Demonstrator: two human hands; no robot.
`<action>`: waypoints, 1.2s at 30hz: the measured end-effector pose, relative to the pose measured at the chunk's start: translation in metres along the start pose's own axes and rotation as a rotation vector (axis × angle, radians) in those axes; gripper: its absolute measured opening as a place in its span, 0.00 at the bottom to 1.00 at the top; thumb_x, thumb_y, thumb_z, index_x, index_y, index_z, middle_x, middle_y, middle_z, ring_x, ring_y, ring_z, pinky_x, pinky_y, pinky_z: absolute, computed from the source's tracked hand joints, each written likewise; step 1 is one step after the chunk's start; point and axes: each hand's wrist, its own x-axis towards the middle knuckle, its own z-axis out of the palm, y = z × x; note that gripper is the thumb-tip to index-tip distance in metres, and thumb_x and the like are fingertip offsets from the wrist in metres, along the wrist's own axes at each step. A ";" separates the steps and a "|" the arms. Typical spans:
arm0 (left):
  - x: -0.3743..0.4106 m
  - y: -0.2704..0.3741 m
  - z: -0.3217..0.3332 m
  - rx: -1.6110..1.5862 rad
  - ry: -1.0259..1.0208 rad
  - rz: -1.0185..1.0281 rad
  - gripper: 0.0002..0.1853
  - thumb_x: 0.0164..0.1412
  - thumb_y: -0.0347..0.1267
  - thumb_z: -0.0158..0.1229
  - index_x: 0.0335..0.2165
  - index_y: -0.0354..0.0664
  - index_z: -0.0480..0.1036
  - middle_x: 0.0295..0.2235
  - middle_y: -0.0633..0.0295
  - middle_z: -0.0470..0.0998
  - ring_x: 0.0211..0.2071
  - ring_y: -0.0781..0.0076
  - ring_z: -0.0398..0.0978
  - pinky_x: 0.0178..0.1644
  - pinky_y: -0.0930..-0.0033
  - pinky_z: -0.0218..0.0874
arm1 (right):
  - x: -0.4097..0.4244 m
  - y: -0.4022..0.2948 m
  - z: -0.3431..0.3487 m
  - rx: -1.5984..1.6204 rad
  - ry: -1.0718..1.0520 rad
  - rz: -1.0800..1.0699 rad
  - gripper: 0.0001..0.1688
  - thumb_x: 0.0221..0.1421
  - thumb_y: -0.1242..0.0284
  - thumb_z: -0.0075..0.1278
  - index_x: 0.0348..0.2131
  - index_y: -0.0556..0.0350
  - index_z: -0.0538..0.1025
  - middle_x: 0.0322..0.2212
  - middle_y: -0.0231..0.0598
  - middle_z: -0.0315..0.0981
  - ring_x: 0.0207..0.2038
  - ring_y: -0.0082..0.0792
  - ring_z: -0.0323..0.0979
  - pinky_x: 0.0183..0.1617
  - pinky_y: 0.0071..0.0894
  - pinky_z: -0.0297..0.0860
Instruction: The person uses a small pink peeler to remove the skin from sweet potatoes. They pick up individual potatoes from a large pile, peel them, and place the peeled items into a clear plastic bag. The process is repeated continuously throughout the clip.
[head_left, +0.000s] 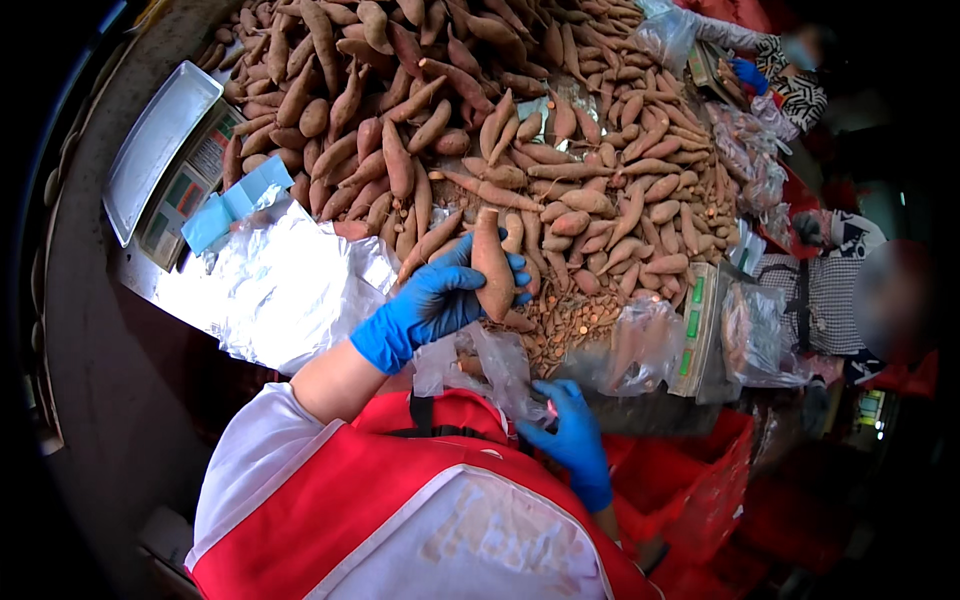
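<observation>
My left hand (431, 296), in a blue glove, is closed around a sweet potato (492, 266) held upright above the pile's near edge. A pale cut shows at its top end. In front of my red apron hangs a clear plastic bag (504, 364) with a little brownish content. My right hand (574, 435), also blue-gloved, is at the bag's right edge. Something small and pink (552, 409) shows between its thumb and fingers; whether it grips that or the bag is unclear. A large heap of sweet potatoes (592, 201) covers the table beyond my hands.
A stack of plastic bags (277, 277) lies on the left beside a scale (180, 202) with a metal tray (161, 142). Trimmed ends (577, 322) litter the table. Filled bags (645, 341) flank another scale (694, 330) at right. A red crate (697, 487) stands below. Two people work at right.
</observation>
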 end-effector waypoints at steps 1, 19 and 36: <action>-0.005 0.003 0.001 0.131 -0.042 0.029 0.33 0.46 0.23 0.54 0.52 0.38 0.51 0.45 0.49 0.66 0.47 0.53 0.66 0.53 0.51 0.56 | -0.009 0.017 0.008 0.136 -0.002 0.127 0.15 0.47 0.70 0.53 0.36 0.55 0.71 0.25 0.31 0.63 0.22 0.22 0.61 0.29 0.20 0.61; 0.017 0.023 -0.004 1.725 0.021 0.072 0.12 0.58 0.34 0.48 0.34 0.35 0.70 0.28 0.57 0.74 0.31 0.68 0.72 0.37 0.74 0.62 | -0.005 0.032 0.012 1.081 0.093 0.445 0.09 0.53 0.71 0.47 0.28 0.60 0.73 0.18 0.27 0.65 0.20 0.15 0.59 0.25 0.15 0.57; 0.022 -0.001 -0.044 0.595 0.135 -0.206 0.22 0.52 0.28 0.52 0.47 0.37 0.60 0.35 0.58 0.69 0.31 0.70 0.69 0.36 0.73 0.62 | 0.044 0.054 0.016 0.798 0.331 0.276 0.12 0.52 0.77 0.44 0.39 0.60 0.71 0.33 0.33 0.70 0.32 0.20 0.66 0.35 0.15 0.63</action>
